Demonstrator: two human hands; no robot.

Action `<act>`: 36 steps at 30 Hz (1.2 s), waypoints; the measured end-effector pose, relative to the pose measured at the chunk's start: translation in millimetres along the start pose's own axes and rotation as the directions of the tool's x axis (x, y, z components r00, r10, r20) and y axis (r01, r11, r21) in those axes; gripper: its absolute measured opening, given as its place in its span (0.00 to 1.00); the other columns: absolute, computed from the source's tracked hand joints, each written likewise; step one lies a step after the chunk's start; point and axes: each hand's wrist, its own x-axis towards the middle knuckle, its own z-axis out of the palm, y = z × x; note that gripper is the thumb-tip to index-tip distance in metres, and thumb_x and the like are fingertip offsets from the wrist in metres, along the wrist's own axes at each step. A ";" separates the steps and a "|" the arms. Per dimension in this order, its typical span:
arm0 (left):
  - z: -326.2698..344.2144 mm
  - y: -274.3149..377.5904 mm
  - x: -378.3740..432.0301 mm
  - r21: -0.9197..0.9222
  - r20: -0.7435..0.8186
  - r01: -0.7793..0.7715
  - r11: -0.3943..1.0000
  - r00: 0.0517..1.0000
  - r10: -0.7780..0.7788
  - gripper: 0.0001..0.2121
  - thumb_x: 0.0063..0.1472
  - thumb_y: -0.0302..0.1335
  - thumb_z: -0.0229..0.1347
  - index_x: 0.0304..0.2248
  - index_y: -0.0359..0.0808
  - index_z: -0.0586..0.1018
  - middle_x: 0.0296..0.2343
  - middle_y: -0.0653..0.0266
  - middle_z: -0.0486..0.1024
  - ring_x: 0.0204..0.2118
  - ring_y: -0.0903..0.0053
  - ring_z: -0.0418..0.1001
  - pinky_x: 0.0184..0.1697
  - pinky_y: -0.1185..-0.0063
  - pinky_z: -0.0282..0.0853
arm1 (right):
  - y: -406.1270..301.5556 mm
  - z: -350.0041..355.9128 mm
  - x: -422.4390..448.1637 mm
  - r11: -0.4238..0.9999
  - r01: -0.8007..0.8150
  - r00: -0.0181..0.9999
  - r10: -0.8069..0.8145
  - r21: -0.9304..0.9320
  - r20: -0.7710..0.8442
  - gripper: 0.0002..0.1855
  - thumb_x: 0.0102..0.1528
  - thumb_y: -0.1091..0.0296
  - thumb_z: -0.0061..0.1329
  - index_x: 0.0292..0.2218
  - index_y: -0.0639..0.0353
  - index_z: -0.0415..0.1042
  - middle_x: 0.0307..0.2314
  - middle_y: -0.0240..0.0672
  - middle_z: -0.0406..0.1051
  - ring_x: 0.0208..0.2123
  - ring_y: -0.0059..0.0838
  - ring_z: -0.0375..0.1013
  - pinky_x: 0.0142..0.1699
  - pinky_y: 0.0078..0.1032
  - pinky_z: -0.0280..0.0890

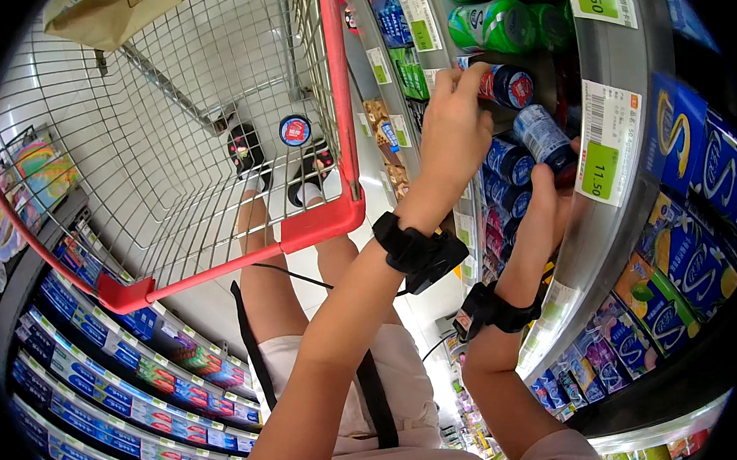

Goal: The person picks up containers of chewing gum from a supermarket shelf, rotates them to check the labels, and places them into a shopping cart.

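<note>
My left hand (456,130) reaches onto a shelf at the upper right, its fingertips at a red-and-blue gum bottle (506,85) lying with its lid outward. Whether the fingers grip that bottle is hidden. Lower and further right, my right hand (550,200) holds a blue gum bottle (541,132), tilted, with its printed side up; part of the hand is behind the shelf's front edge. Dark-lidded blue bottles (508,161) lie stacked between the two hands. One round container with a red-and-blue lid (295,131) is in the wire shopping cart at left.
The cart's red rim (324,223) stands close to my legs. Green bottles (492,26) fill the shelf above my left hand. A clear price-tag rail (627,119) curves past my right hand. Boxed gum (693,254) lies beyond it. Toothpaste shelves (132,396) run along the lower left.
</note>
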 end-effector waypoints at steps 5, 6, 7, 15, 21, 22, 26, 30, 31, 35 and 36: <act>8.8 8.7 0.7 0.036 0.024 0.009 0.999 1.000 -0.010 0.29 0.39 0.17 0.56 0.45 0.40 0.65 0.35 0.54 0.61 0.33 0.61 0.66 0.37 0.73 0.65 | 10.2 3.6 20.2 0.925 0.157 0.987 -0.162 -0.346 0.016 0.20 0.32 0.87 0.38 0.33 0.66 0.62 0.40 0.40 0.62 0.44 0.35 0.60 0.53 0.29 0.50; 10.8 8.0 1.3 0.025 0.028 0.009 1.000 1.000 -0.010 0.29 0.39 0.18 0.57 0.44 0.40 0.66 0.34 0.54 0.60 0.34 0.60 0.66 0.36 0.72 0.65 | 14.6 3.6 27.5 0.911 0.213 0.977 -0.209 -0.353 0.050 0.20 0.31 0.88 0.37 0.32 0.66 0.63 0.40 0.40 0.62 0.44 0.35 0.61 0.53 0.29 0.50; 12.4 6.9 2.1 0.036 0.014 0.003 0.999 1.000 -0.004 0.28 0.38 0.18 0.57 0.44 0.40 0.66 0.34 0.54 0.60 0.34 0.60 0.66 0.36 0.72 0.65 | 18.8 3.5 35.1 0.894 0.270 0.963 -0.256 -0.358 0.087 0.20 0.30 0.89 0.36 0.30 0.65 0.63 0.39 0.39 0.63 0.43 0.36 0.61 0.52 0.29 0.51; 20.7 3.6 2.0 0.033 -0.103 0.018 0.999 0.995 -0.015 0.26 0.38 0.18 0.57 0.42 0.39 0.66 0.33 0.54 0.60 0.29 0.57 0.68 0.31 0.70 0.66 | 31.3 24.2 70.1 0.893 0.423 0.853 -0.334 -0.155 0.401 0.29 0.30 0.90 0.31 0.38 0.62 0.61 0.42 0.42 0.62 0.48 0.38 0.59 0.55 0.29 0.48; 20.9 -6.8 5.4 0.076 -0.156 -0.006 0.997 0.988 0.018 0.24 0.41 0.19 0.55 0.41 0.40 0.65 0.33 0.54 0.60 0.30 0.57 0.68 0.31 0.70 0.66 | 31.8 14.5 64.9 0.866 0.407 0.888 -0.301 -0.290 0.346 0.32 0.39 0.80 0.41 0.50 0.60 0.56 0.46 0.46 0.58 0.50 0.38 0.56 0.55 0.30 0.47; 20.6 -7.5 4.1 0.071 -0.135 0.025 0.997 0.991 -0.015 0.24 0.41 0.19 0.55 0.42 0.40 0.66 0.33 0.54 0.60 0.30 0.57 0.68 0.31 0.70 0.66 | 31.6 12.5 62.9 0.815 0.412 0.896 -0.279 -0.409 0.347 0.30 0.43 0.71 0.47 0.50 0.59 0.57 0.46 0.46 0.58 0.49 0.39 0.57 0.54 0.30 0.48; 21.1 -8.0 4.8 0.070 -0.091 0.061 0.996 0.994 -0.055 0.25 0.42 0.19 0.55 0.43 0.42 0.66 0.32 0.55 0.60 0.29 0.58 0.68 0.30 0.70 0.66 | 26.9 11.7 59.7 0.776 0.282 0.942 -0.111 -0.565 0.317 0.31 0.44 0.67 0.52 0.49 0.57 0.58 0.42 0.46 0.61 0.45 0.39 0.60 0.50 0.32 0.53; 20.5 -8.6 7.8 0.100 -0.077 0.055 0.993 0.996 -0.047 0.25 0.42 0.19 0.55 0.43 0.42 0.68 0.32 0.56 0.60 0.28 0.60 0.68 0.30 0.70 0.66 | 48.6 9.0 74.7 0.901 0.255 0.946 -0.158 -0.352 0.282 0.31 0.42 0.76 0.52 0.49 0.56 0.58 0.38 0.43 0.63 0.42 0.33 0.62 0.46 0.28 0.59; 20.8 -9.2 8.0 0.096 -0.078 0.051 0.994 0.996 -0.044 0.25 0.42 0.19 0.55 0.43 0.43 0.68 0.32 0.56 0.60 0.28 0.60 0.68 0.30 0.70 0.66 | 50.9 9.7 76.5 0.946 0.225 0.951 -0.161 -0.234 0.264 0.31 0.42 0.79 0.52 0.49 0.56 0.59 0.37 0.43 0.63 0.41 0.31 0.62 0.44 0.27 0.61; 20.4 -9.1 7.3 0.064 -0.113 0.089 0.994 0.990 -0.082 0.25 0.42 0.19 0.55 0.43 0.43 0.68 0.31 0.57 0.60 0.29 0.61 0.68 0.30 0.70 0.66 | 40.6 8.8 80.2 0.933 0.250 0.932 -0.160 -0.258 0.324 0.31 0.42 0.90 0.42 0.48 0.56 0.59 0.42 0.43 0.61 0.45 0.31 0.60 0.47 0.26 0.60; 20.3 -9.4 7.7 0.061 -0.117 0.089 0.994 0.990 -0.082 0.25 0.42 0.19 0.56 0.43 0.43 0.68 0.31 0.57 0.60 0.29 0.61 0.68 0.30 0.70 0.66 | 41.2 8.9 82.1 0.914 0.323 0.904 -0.219 -0.248 0.368 0.31 0.42 0.91 0.41 0.48 0.56 0.58 0.43 0.43 0.60 0.46 0.31 0.60 0.48 0.26 0.59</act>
